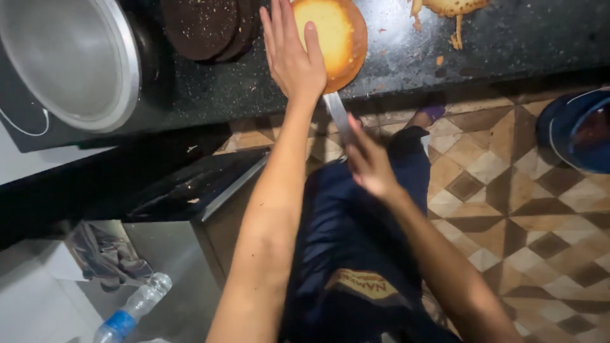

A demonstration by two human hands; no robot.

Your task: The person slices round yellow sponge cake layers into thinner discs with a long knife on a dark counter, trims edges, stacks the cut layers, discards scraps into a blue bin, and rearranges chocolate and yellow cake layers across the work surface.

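A round golden sponge cake [337, 32] lies at the edge of a dark speckled counter [508, 44]. My left hand [290, 54] rests flat on its top with the fingers spread. A long knife blade [338, 117] runs from under the cake's edge back to my right hand [368, 162], which grips the knife's handle below the counter edge. Two dark chocolate cake layers [206, 25] are stacked to the left of the sponge.
A large steel pan [70, 60] sits at the far left on the counter. Cake scraps [448, 9] lie at the top right. A blue bucket [581, 130] stands on the patterned tile floor [508, 209]. A plastic bottle [133, 308] and a grey cloth [105, 257] lie lower left.
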